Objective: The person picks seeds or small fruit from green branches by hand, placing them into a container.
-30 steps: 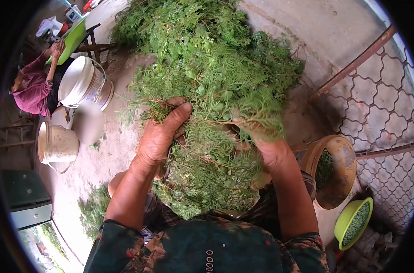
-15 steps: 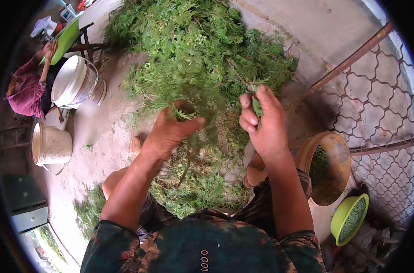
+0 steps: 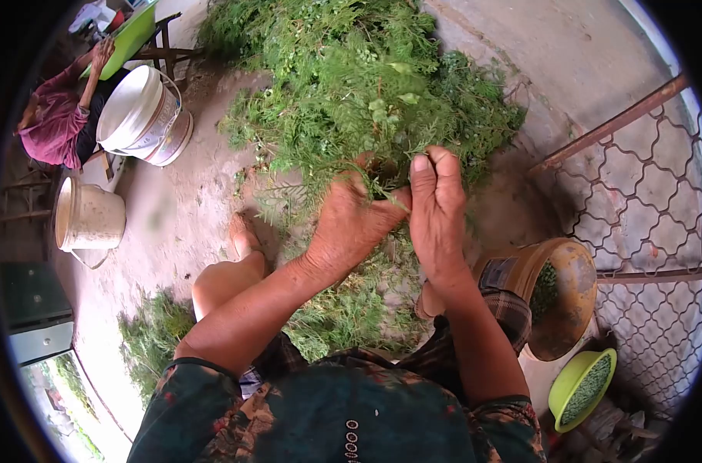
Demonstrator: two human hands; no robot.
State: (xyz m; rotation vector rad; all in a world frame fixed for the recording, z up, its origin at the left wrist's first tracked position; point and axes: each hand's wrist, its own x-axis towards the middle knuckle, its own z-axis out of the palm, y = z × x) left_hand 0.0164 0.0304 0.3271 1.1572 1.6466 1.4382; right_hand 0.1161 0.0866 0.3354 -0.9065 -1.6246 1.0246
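My left hand (image 3: 351,216) is wrapped round the stems of a feathery green sprig (image 3: 378,108), which spreads out above it. Close beside it, my right hand (image 3: 437,201) is closed, its thumb and forefinger pinching a small green part of the sprig. The two hands almost touch. A large heap of green branches (image 3: 305,46) lies on the floor beyond them, and more loose greenery (image 3: 351,312) lies between my legs.
On the right, a tan bucket (image 3: 575,301) and a lime basin (image 3: 563,393) hold small green pieces, beside a wire mesh panel (image 3: 636,185). White buckets (image 3: 139,116) and a beige bucket (image 3: 96,220) stand left, near a seated person (image 3: 54,139) with a green basin (image 3: 131,38).
My left hand has moved right with the sprig, and my right hand has come in against it. The green bits seen in my right palm are now out of sight.
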